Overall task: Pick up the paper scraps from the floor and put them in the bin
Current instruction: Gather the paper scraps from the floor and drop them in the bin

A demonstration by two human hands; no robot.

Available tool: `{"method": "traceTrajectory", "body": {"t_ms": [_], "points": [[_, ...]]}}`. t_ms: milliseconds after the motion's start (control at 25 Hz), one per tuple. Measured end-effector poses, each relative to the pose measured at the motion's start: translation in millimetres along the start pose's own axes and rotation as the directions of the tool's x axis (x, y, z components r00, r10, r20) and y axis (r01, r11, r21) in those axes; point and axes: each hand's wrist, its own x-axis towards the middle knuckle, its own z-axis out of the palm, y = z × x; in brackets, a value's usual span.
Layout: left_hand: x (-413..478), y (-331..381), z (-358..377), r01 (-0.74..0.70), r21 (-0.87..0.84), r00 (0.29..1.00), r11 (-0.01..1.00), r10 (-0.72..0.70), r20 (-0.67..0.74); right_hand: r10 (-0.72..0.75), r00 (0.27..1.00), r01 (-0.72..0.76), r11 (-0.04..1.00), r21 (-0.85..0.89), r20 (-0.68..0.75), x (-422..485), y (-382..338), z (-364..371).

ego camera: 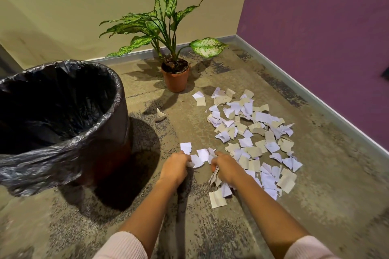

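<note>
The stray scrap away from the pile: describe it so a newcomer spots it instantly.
Start at the black-lined bin on the left, then look toward the potted plant. Between them lies one curled scrap, all alone; the others crowd the pile further right.

The bin (109, 139) runs off the left edge, its bottom lost in shadow. Right of it, the left hand (175, 166) and right hand (226, 167) hide their fingers among paper scraps (252, 132).

the scraps (248, 132) are thin matt paper, some a bit crumpled. bin liner (52, 160) is crinkly glossy black plastic. floor (315, 174) looks rough and speckled, kinda worn. pot (175, 82) is matt, sleeves (124, 246) ribbed knit, walls (63, 6) matt paint.
</note>
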Motion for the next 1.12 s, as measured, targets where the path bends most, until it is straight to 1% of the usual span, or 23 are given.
{"method": "traceTrajectory", "body": {"t_ms": [120,200,320,560,640,840,960,1120], "points": [[0,-1,-16,0.015,-0.035,0.999,0.999,-0.016,-0.052,0.075,0.994,-0.064,0.989,0.131,-0.078,-2,-6,-15],[0,0,-31,0.017,-0.041,0.997,0.999,-0.020,-0.075,0.102,0.988,-0.077,0.978,0.194,-0.118,-2,-14,-31],[-2,6,-60,-0.019,-0.033,0.992,0.999,0.015,-0.123,0.133,0.976,-0.080,0.956,0.282,-0.174,-1,-30,-61],[-2,24,-134,-0.083,-0.040,0.964,0.996,0.070,-0.256,0.154,0.950,-0.047,0.932,0.361,-0.274,-2,-67,-128],[-1,28,-162,-0.085,-0.017,0.949,0.996,0.075,-0.306,0.138,0.944,-0.022,0.932,0.361,-0.300,-2,-80,-153],[-6,26,-226,-0.090,-0.002,0.913,0.996,0.081,-0.400,0.045,0.933,0.080,0.941,0.330,-0.356,1,-127,-208],[-13,16,-265,-0.060,0.043,0.872,0.997,0.073,-0.485,0.000,0.925,0.135,0.935,0.328,-0.381,9,-164,-236],[-21,-10,-319,-0.009,0.041,0.848,0.999,0.029,-0.528,-0.090,0.908,0.231,0.923,0.307,-0.410,22,-220,-264]]}}
